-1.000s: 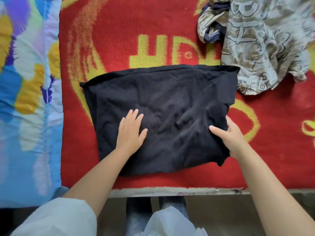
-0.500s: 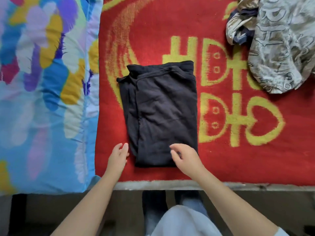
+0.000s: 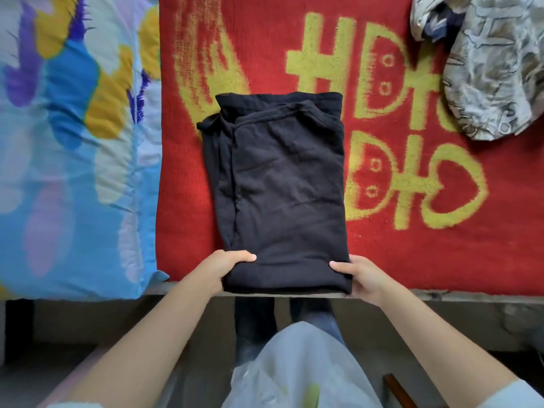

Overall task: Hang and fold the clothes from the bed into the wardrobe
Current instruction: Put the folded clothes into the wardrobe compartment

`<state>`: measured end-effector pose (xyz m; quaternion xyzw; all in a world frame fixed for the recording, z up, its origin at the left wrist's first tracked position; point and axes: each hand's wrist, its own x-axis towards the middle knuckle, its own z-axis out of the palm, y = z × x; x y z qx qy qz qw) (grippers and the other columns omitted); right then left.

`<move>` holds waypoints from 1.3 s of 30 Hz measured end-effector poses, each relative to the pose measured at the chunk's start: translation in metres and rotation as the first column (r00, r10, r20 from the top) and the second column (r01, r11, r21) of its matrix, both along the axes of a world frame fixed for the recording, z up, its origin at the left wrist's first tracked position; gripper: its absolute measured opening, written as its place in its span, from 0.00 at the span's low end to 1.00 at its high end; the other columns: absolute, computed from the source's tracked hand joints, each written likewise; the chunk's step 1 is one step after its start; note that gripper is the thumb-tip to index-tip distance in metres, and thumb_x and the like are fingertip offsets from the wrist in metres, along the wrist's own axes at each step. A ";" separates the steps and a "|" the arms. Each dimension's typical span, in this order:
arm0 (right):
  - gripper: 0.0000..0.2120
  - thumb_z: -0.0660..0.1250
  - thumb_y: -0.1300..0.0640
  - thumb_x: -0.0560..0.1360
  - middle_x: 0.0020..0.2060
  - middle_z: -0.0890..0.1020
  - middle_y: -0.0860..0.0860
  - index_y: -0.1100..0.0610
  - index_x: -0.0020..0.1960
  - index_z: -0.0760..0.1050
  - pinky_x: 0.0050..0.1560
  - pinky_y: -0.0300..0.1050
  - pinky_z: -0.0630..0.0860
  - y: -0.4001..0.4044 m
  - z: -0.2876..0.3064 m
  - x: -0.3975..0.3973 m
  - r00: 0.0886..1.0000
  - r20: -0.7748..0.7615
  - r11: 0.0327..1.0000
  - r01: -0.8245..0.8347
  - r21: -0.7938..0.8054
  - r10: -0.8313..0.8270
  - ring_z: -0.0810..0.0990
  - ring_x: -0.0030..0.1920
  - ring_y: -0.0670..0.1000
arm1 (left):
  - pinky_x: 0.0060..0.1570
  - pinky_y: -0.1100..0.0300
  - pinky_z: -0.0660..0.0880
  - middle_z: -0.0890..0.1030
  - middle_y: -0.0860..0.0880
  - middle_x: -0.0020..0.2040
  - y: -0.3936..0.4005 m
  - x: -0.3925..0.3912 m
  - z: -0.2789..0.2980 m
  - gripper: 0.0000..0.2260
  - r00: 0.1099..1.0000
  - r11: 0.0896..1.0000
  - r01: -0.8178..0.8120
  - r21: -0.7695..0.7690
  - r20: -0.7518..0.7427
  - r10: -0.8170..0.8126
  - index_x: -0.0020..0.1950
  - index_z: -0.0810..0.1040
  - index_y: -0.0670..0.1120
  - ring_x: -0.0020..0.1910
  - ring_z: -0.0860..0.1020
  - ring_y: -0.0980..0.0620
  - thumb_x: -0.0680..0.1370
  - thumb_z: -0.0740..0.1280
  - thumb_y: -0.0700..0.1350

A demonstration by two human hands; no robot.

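Note:
A black garment (image 3: 282,187) lies folded into a tall rectangle on the red blanket (image 3: 412,245) with yellow lettering, its near end at the bed's front edge. My left hand (image 3: 219,267) grips the garment's near left corner, thumb on top. My right hand (image 3: 360,275) grips the near right corner the same way, fingers hidden under the cloth. A crumpled grey patterned garment (image 3: 494,75) lies at the far right of the bed, apart from the black one.
A blue quilt (image 3: 70,142) with yellow, purple and white patches covers the bed's left side. The bed's front edge (image 3: 456,295) runs across below the blanket. My legs and white top are below, over the floor.
The wide black garment was folded over into a narrow rectangle. Both hands then moved to its near end and took hold of the two corners. The view came closer.

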<state>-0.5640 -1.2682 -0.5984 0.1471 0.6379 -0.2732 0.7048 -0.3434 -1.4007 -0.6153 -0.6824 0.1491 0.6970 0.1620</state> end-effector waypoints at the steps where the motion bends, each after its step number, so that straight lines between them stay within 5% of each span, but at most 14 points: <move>1: 0.23 0.76 0.60 0.62 0.42 0.84 0.55 0.66 0.55 0.76 0.39 0.42 0.80 0.007 0.008 0.001 0.998 0.060 1.000 -0.026 0.014 0.025 0.84 0.40 0.51 | 0.51 0.51 0.75 0.82 0.42 0.43 0.005 0.004 0.012 0.11 0.999 0.996 -0.022 0.082 -0.028 0.024 0.52 0.78 0.37 0.42 0.79 0.45 0.71 0.70 0.37; 3: 0.37 0.84 0.54 0.43 0.44 0.84 0.57 0.64 0.49 0.79 0.37 0.43 0.80 0.015 0.021 0.001 0.989 0.147 0.999 -0.034 0.015 0.032 0.84 0.41 0.54 | 0.47 0.52 0.75 0.82 0.44 0.37 0.011 0.010 0.036 0.03 0.996 0.983 -0.068 0.168 -0.048 0.077 0.45 0.77 0.41 0.39 0.78 0.47 0.72 0.67 0.37; 6: 0.36 0.84 0.51 0.36 0.36 0.84 0.55 0.60 0.42 0.80 0.28 0.40 0.77 -0.004 0.034 -0.008 0.985 0.161 0.997 0.072 -0.036 -0.065 0.83 0.32 0.51 | 0.41 0.52 0.74 0.80 0.46 0.36 -0.009 -0.002 0.063 0.02 0.974 0.973 -0.206 0.100 -0.071 0.214 0.42 0.75 0.44 0.39 0.77 0.47 0.75 0.64 0.40; 10: 0.22 0.81 0.49 0.50 0.25 0.80 0.54 0.60 0.37 0.79 0.25 0.37 0.76 -0.081 0.036 -0.030 0.921 0.065 0.901 0.390 -0.191 -0.385 0.79 0.24 0.48 | 0.31 0.59 0.79 0.81 0.45 0.31 -0.082 -0.038 0.067 0.08 0.762 0.784 -0.620 0.008 -0.234 0.604 0.43 0.72 0.42 0.29 0.81 0.50 0.79 0.58 0.43; 13: 0.20 0.58 0.44 0.77 0.35 0.84 0.56 0.61 0.49 0.74 0.38 0.45 0.81 -0.131 0.026 -0.048 0.909 -0.057 0.870 0.375 -0.320 -0.413 0.84 0.35 0.52 | 0.34 0.60 0.79 0.81 0.43 0.35 -0.119 -0.062 0.055 0.07 0.676 0.646 -0.735 -0.206 -0.299 0.674 0.41 0.67 0.43 0.34 0.82 0.49 0.79 0.57 0.43; 15: 0.14 0.53 0.49 0.81 0.35 0.83 0.53 0.58 0.48 0.72 0.41 0.44 0.78 -0.148 0.015 -0.052 0.904 -0.329 0.920 0.146 -0.364 -0.273 0.83 0.35 0.48 | 0.39 0.60 0.75 0.77 0.46 0.42 -0.122 -0.067 0.039 0.04 0.858 0.694 -0.499 -0.520 -0.183 0.480 0.46 0.69 0.44 0.42 0.78 0.49 0.79 0.61 0.43; 16: 0.10 0.57 0.53 0.80 0.37 0.82 0.52 0.58 0.48 0.73 0.43 0.42 0.76 -0.149 0.008 -0.053 0.828 -0.539 0.943 -0.037 -0.331 -0.157 0.81 0.35 0.47 | 0.43 0.62 0.73 0.76 0.47 0.47 -0.118 -0.066 0.031 0.07 0.956 0.700 -0.232 -0.675 -0.025 0.292 0.52 0.71 0.43 0.47 0.76 0.49 0.77 0.64 0.45; 18: 0.10 0.64 0.55 0.76 0.48 0.80 0.53 0.60 0.54 0.74 0.51 0.43 0.73 -0.141 -0.004 -0.057 0.540 -0.838 0.939 -0.322 -0.121 0.077 0.78 0.46 0.49 | 0.58 0.60 0.68 0.72 0.43 0.60 -0.106 -0.060 0.013 0.25 0.954 0.606 0.261 -0.751 0.295 -0.045 0.66 0.67 0.40 0.60 0.71 0.47 0.73 0.69 0.50; 19: 0.16 0.66 0.54 0.75 0.54 0.78 0.54 0.60 0.60 0.72 0.56 0.44 0.71 -0.134 -0.008 -0.056 0.464 -0.871 0.929 -0.369 -0.024 0.162 0.76 0.53 0.50 | 0.65 0.57 0.63 0.68 0.41 0.66 -0.100 -0.058 0.006 0.33 0.924 0.609 0.358 -0.708 0.361 -0.123 0.70 0.62 0.40 0.66 0.66 0.44 0.72 0.71 0.53; 21: 0.23 0.68 0.51 0.73 0.60 0.74 0.53 0.59 0.64 0.69 0.57 0.42 0.67 -0.119 -0.015 -0.049 0.563 -0.783 0.927 -0.371 0.047 0.265 0.73 0.59 0.51 | 0.70 0.52 0.57 0.60 0.39 0.72 -0.090 -0.058 -0.004 0.43 0.907 0.705 0.394 -0.589 0.374 -0.195 0.75 0.52 0.42 0.71 0.59 0.42 0.70 0.71 0.57; 24: 0.15 0.67 0.55 0.74 0.52 0.77 0.50 0.58 0.59 0.72 0.46 0.36 0.66 -0.110 -0.027 -0.031 0.709 -0.650 0.926 -0.377 -0.022 0.274 0.74 0.51 0.48 | 0.68 0.51 0.58 0.55 0.39 0.74 -0.087 -0.063 -0.013 0.47 0.920 0.782 0.363 -0.506 0.330 -0.212 0.76 0.46 0.44 0.71 0.59 0.41 0.69 0.72 0.57; 31: 0.13 0.68 0.49 0.73 0.48 0.78 0.55 0.58 0.49 0.72 0.47 0.45 0.72 -0.129 -0.038 -0.042 0.833 -0.546 0.994 -0.112 -0.014 0.087 0.77 0.47 0.53 | 0.47 0.59 0.69 0.78 0.45 0.56 -0.099 -0.070 -0.016 0.18 0.999 0.814 0.013 -0.581 0.037 0.011 0.61 0.74 0.40 0.50 0.76 0.48 0.72 0.71 0.41; 35: 0.20 0.63 0.47 0.76 0.40 0.77 0.57 0.66 0.45 0.77 0.42 0.46 0.70 -0.134 -0.038 -0.050 0.811 -0.582 0.998 -0.069 -0.003 0.054 0.76 0.41 0.55 | 0.48 0.56 0.71 0.78 0.44 0.52 -0.093 -0.065 -0.021 0.14 0.976 0.816 -0.216 -0.537 -0.104 0.191 0.60 0.75 0.41 0.49 0.76 0.47 0.74 0.68 0.37; 39: 0.17 0.60 0.50 0.78 0.37 0.74 0.56 0.60 0.35 0.70 0.36 0.45 0.64 -0.124 -0.047 -0.040 0.738 -0.662 0.986 -0.165 0.010 0.130 0.71 0.40 0.52 | 0.57 0.53 0.72 0.77 0.43 0.58 -0.080 -0.056 -0.034 0.16 0.948 0.815 -0.318 -0.484 -0.144 0.284 0.62 0.72 0.44 0.54 0.76 0.46 0.75 0.66 0.36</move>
